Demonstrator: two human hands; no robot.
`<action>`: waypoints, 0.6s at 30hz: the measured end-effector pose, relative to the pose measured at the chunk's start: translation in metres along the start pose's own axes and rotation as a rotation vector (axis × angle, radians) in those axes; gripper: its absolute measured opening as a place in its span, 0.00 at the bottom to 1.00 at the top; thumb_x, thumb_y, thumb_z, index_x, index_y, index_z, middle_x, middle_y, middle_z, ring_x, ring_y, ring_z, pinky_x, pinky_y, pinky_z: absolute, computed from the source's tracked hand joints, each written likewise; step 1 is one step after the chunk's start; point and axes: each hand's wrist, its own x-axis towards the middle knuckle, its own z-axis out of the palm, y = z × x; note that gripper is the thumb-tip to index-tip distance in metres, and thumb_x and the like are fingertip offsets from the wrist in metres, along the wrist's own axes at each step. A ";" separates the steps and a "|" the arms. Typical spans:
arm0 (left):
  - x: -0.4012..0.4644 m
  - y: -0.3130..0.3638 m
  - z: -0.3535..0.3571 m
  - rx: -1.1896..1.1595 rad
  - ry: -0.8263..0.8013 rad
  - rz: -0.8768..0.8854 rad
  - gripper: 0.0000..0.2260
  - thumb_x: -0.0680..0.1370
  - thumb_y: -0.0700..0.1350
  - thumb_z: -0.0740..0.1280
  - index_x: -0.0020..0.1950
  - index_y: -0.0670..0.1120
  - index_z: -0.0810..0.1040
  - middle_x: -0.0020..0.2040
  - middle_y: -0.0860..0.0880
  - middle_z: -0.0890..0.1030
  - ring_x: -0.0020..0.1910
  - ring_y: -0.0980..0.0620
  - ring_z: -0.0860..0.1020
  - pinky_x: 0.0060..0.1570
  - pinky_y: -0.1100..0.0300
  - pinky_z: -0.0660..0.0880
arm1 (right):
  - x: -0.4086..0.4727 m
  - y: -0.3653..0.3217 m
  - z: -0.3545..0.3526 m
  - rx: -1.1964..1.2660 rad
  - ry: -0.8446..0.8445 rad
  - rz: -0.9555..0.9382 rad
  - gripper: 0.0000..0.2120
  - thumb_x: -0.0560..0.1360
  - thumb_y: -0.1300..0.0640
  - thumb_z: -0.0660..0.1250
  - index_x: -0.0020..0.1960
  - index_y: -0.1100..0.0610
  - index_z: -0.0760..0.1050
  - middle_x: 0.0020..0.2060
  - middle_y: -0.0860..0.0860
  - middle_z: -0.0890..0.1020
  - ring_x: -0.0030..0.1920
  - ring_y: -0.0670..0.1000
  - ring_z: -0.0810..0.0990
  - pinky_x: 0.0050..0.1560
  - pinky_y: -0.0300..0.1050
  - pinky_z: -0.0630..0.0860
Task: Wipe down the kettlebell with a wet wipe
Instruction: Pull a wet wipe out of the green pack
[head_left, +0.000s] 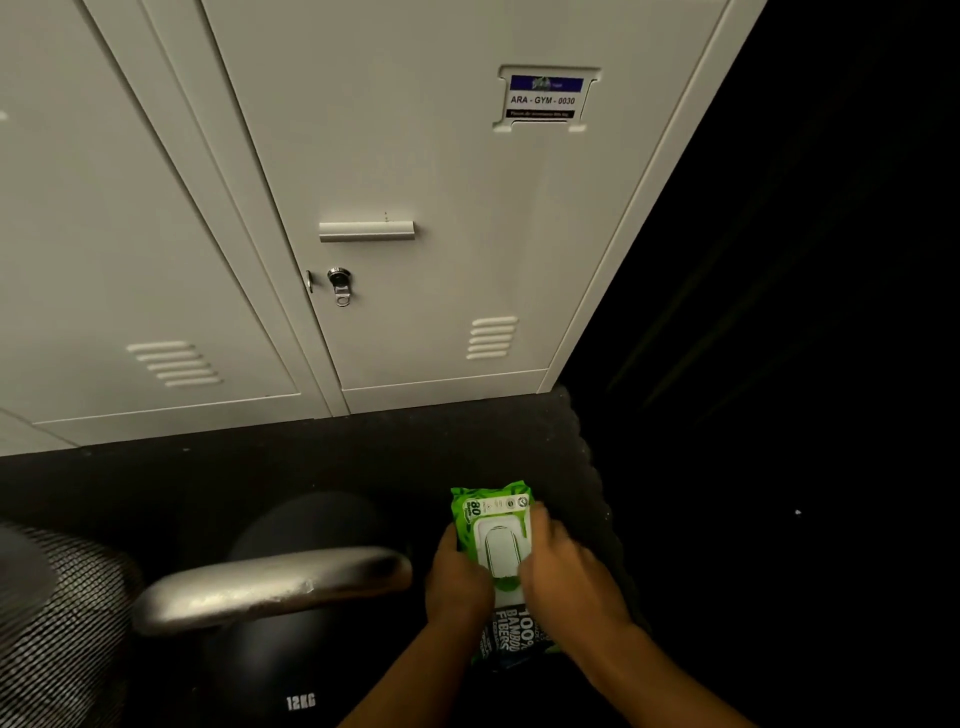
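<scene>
Head view: dark rubber floor (363, 457) meets grey lockers (415, 156).

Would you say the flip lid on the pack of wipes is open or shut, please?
Shut: the white lid lies flat against the green pack, and no wipe sticks out. Both hands hold the pack.
</scene>
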 end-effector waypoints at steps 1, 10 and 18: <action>-0.001 -0.001 0.000 0.016 0.009 0.026 0.19 0.77 0.36 0.62 0.64 0.52 0.76 0.53 0.49 0.84 0.52 0.47 0.82 0.56 0.49 0.80 | 0.000 0.005 -0.002 -0.054 0.032 -0.011 0.32 0.80 0.54 0.62 0.78 0.54 0.49 0.68 0.56 0.68 0.61 0.55 0.74 0.54 0.46 0.77; -0.018 -0.007 -0.007 0.088 -0.010 0.187 0.16 0.81 0.40 0.58 0.67 0.54 0.69 0.52 0.54 0.78 0.43 0.57 0.76 0.43 0.62 0.73 | 0.011 0.022 0.004 -0.302 0.065 -0.437 0.17 0.64 0.58 0.77 0.52 0.54 0.79 0.45 0.52 0.80 0.44 0.52 0.79 0.39 0.45 0.78; -0.027 -0.007 -0.017 0.144 -0.078 0.313 0.18 0.82 0.42 0.58 0.65 0.63 0.62 0.51 0.61 0.76 0.42 0.71 0.73 0.35 0.78 0.68 | 0.024 0.010 -0.002 -0.317 0.002 -0.571 0.17 0.65 0.50 0.76 0.52 0.54 0.79 0.45 0.51 0.81 0.46 0.52 0.80 0.40 0.45 0.79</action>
